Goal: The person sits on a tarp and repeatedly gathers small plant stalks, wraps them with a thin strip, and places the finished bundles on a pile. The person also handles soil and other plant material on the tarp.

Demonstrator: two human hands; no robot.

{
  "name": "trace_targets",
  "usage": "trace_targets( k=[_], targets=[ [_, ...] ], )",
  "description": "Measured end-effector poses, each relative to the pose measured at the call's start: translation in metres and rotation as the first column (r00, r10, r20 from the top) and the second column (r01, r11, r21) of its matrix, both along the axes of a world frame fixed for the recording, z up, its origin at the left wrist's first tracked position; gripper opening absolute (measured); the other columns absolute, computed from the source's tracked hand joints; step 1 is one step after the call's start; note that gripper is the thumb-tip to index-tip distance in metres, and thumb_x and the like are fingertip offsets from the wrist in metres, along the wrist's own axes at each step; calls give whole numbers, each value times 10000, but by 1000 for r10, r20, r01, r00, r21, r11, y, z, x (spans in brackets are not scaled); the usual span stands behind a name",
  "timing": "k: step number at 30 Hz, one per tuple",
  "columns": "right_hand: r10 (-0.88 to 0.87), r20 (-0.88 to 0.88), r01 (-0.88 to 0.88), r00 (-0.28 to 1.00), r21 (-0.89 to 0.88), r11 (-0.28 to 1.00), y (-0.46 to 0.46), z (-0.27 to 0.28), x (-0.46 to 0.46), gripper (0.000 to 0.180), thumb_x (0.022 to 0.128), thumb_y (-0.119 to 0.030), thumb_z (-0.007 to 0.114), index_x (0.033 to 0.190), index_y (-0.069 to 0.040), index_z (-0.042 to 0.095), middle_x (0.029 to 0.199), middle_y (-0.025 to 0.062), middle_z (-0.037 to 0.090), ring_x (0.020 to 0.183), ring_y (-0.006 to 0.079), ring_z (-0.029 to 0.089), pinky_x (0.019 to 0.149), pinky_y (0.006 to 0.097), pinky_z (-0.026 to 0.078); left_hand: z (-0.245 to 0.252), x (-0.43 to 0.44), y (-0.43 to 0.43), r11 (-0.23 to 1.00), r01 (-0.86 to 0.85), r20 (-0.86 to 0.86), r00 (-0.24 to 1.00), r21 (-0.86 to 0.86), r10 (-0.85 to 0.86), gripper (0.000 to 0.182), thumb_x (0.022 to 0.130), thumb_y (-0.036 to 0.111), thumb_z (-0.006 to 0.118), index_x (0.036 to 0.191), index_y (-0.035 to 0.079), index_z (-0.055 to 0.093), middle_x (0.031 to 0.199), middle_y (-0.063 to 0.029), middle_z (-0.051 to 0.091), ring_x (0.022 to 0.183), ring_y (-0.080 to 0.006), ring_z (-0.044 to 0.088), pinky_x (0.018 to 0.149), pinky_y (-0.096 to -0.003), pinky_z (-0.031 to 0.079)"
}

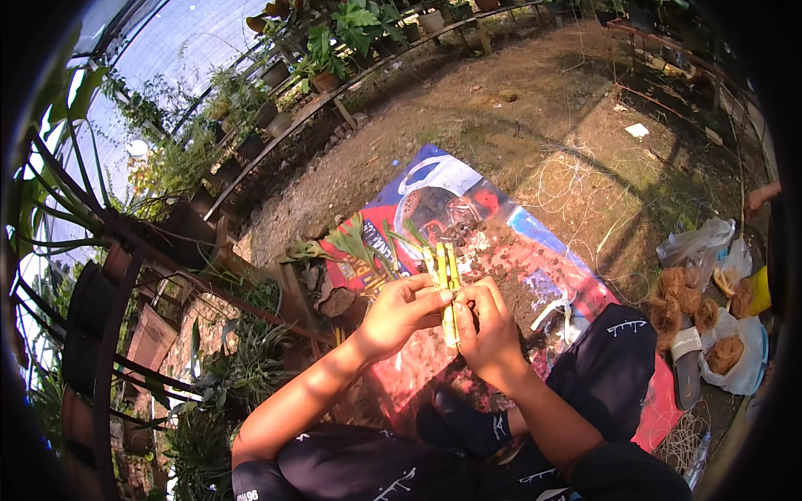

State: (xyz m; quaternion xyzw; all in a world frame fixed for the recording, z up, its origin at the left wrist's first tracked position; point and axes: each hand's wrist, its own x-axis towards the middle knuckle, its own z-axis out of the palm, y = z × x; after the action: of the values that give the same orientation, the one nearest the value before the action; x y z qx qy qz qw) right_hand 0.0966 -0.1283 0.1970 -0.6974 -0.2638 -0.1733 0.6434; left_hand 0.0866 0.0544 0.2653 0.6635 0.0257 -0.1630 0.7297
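Several short yellow-green plant stems [443, 263] stand in a small bundle between my hands, above a printed plastic sheet [413, 369]. My left hand [410, 307] pinches the bundle from the left with thumb and fingers. From the right, my right hand [485, 329] grips its middle with bent fingers; what the fingertips hold there is too small to tell. Beyond the hands, dark soil [520, 269] is scattered over the sheet. Cut green leaf stalks [354, 244] lie at its left part. A white strip [554, 310], perhaps cloth or plastic, lies right of my right hand.
Potted plants stand on a long bench [301, 116] at the back left. Metal racks with pots are at the left. Right of my knee lie brown fibre bundles [673, 282], plastic bags [698, 241], a sandal [686, 369] and tangled string [573, 172]. Another person's hand [758, 199] shows far right.
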Motion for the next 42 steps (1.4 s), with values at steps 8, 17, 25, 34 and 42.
trace_targets(
  k=[8,17,25,34,42],
  targets=[
    [66,-33,-65,997,34,997,-6,7,-2,68,1020,-26,589,1064,22,568,1015,196,562,894,374,609,821,440,507,-9,2,5,1000,13,69,998,23,-15,346,1045,112,713,1358,4,609,1276,-84,713,1138,-167,696,1013,-354,581],
    [0,0,0,1000,-109,994,-8,0,6,118,1008,-110,650,1085,-35,602,1050,180,623,896,436,677,751,503,558,2,-2,0,997,-70,25,997,45,69,329,1046,107,709,1330,-28,613,1222,-94,727,1078,-152,710,948,-337,601],
    [12,25,-11,1000,-64,998,-14,5,7,96,999,-37,633,1077,9,600,1016,181,585,868,352,631,789,419,531,5,0,-5,998,-20,108,994,67,13,320,1038,165,738,1278,-18,632,1177,-85,740,1051,-146,721,929,-330,608],
    [117,72,-108,991,-118,987,-17,7,7,106,994,-42,648,1079,4,605,1030,188,591,879,375,654,781,435,547,-5,-3,-1,997,-19,-53,998,-70,15,328,1059,232,714,1298,25,624,1183,-60,728,1046,-151,727,951,-334,603],
    [92,157,-70,983,-141,988,-10,0,9,81,1002,-100,665,1055,-67,614,1053,149,620,897,410,692,737,500,584,-10,-2,9,998,-59,-51,997,-25,57,265,1043,157,697,1254,7,639,1156,-63,725,1037,-163,733,936,-345,617]
  ],
)
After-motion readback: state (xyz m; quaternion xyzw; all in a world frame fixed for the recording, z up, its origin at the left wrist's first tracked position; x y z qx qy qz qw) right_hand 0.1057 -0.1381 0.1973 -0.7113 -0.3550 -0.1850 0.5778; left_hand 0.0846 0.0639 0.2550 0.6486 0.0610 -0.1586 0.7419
